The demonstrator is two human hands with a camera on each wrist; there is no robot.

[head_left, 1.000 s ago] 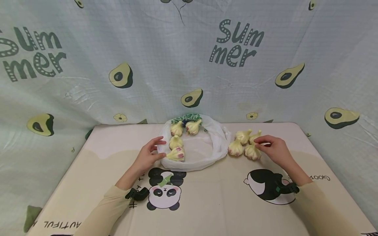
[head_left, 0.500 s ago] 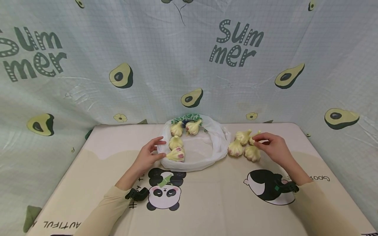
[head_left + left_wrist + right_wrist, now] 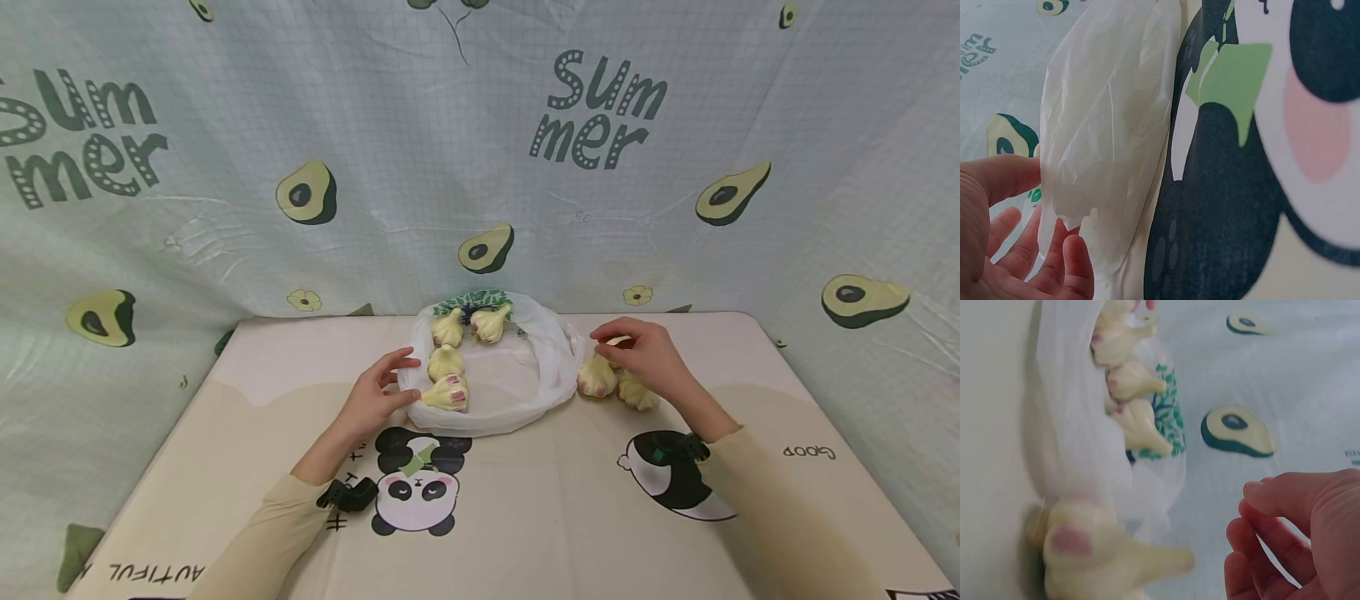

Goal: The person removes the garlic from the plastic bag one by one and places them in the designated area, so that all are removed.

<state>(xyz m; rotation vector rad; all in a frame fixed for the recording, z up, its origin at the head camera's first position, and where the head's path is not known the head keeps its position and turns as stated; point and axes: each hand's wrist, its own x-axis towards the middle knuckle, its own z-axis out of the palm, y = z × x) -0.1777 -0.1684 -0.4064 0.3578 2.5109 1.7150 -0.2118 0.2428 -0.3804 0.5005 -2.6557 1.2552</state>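
Observation:
A white plastic bag, its mouth rolled open, stands at the back middle of the table. Several garlic bulbs lie along its left and back inner side. My left hand touches the bag's left rim, thumb and fingers spread apart; plastic film reaches the fingers. Right of the bag, loose garlic bulbs sit in a cluster, partly hidden behind my right hand. That hand hovers over them, thumb and index fingertips near each other, with nothing visible between them in the right wrist view.
The cream tablecloth bears a printed panda and a black-and-white animal figure. A hanging sheet with avocado prints rises right behind the table.
My right hand has moved left across the loose garlic bulbs, toward the bag's right side, and now covers the rear ones. The left hand and the bag have stayed still.

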